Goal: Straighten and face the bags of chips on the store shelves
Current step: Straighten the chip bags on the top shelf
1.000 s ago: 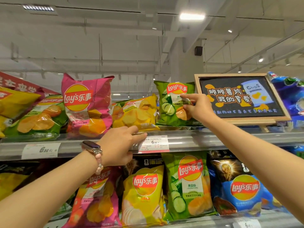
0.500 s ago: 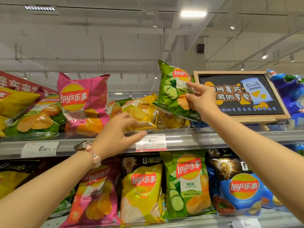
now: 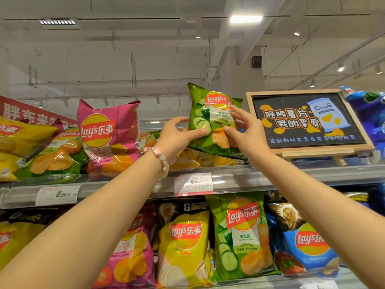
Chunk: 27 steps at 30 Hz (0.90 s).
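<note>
Green bag (image 3: 210, 117) of Lay's cucumber chips sits lifted above the top shelf (image 3: 270, 176), tilted a little, its red-and-yellow logo toward me. I have it between both hands: my left hand (image 3: 177, 138) grips its left edge, thumb across the cucumber slices printed on the front, and my right hand (image 3: 245, 132) holds the right side, fingers curled onto the face near the white label panel. I can read "Lay's" followed by two Chinese characters on the logo; the smaller print below is too fine for me to make out.

Yellow bags (image 3: 193, 157) lie flat on the shelf under it. To the left a pink bag (image 3: 108, 134) stands upright with the same logo, and beside it a green-and-orange bag (image 3: 56, 157) leans back. A bead bracelet (image 3: 160, 157) circles my left wrist.

To the right stands a framed chalkboard sign (image 3: 306, 119) with orange Chinese lettering and a drawn packet marked "ChipS". Price tags on the shelf rail read "6.50": one (image 3: 193, 183) below the held bag, another (image 3: 58, 195) farther left.

On the lower shelf, Lay's bags face out: pink (image 3: 133, 257), yellow (image 3: 183, 247), green cucumber (image 3: 241, 234) and blue (image 3: 304, 243).
</note>
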Available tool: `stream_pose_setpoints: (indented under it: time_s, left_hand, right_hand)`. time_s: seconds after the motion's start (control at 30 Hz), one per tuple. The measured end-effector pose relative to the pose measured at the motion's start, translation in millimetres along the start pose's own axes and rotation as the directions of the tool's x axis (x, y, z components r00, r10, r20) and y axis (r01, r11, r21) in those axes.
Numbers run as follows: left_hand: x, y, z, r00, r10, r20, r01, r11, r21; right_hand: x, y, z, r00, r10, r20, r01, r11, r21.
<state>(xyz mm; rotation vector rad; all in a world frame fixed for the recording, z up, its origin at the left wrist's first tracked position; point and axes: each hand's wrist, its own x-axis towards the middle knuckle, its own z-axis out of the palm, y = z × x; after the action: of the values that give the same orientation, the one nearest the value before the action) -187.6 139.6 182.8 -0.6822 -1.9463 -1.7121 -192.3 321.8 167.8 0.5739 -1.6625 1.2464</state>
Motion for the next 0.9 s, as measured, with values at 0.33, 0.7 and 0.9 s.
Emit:
stream_pose_setpoints:
  time_s: [0.33, 0.7, 0.9]
  left_hand:
    - [-7.1, -9.4, -21.6, 1.0, 0.006, 0.008, -0.004, 0.962, -0.272]
    - [-50.7, -21.9, -68.2, 0.884, 0.393, -0.255, -0.311, 0.899, 0.308]
    - [-61.5, -54.5, -131.9, 0.64, 0.526, -0.561, -0.127, 0.792, 0.597]
  right_hand:
    - [14.8, 1.3, -6.6, 0.865, 0.378, 0.331, -0.446, 0.881, 0.159]
    - [20.3, -6.7, 15.3, 0.91, 0.265, 0.32, -0.372, 0.862, 0.344]
    - [18.9, -11.4, 29.3, 0.926, 0.26, 0.272, -0.349, 0.863, 0.365]
